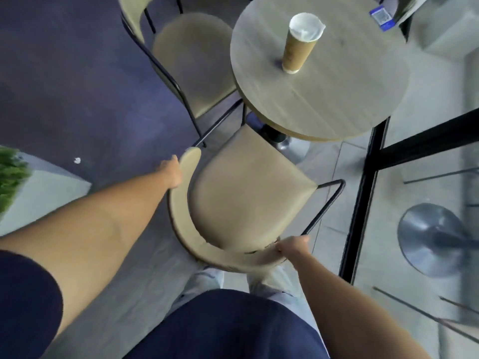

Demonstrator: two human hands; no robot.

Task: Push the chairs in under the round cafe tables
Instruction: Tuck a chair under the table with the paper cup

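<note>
A tan chair (246,187) with a curved wooden backrest and black metal legs stands right in front of me, its seat's far corner just under the edge of the round wooden table (337,99). My left hand (172,173) grips the left end of the backrest. My right hand (291,248) grips its right end. A second tan chair (191,60) stands at the table's left side, its seat partly tucked under the tabletop.
A tall paper cup (298,44) stands on the table, and a blue card (382,18) lies near its far edge. A black-framed glass wall (363,203) runs along the right, with a metal table base (430,237) behind it. A green plant (10,174) sits at the left.
</note>
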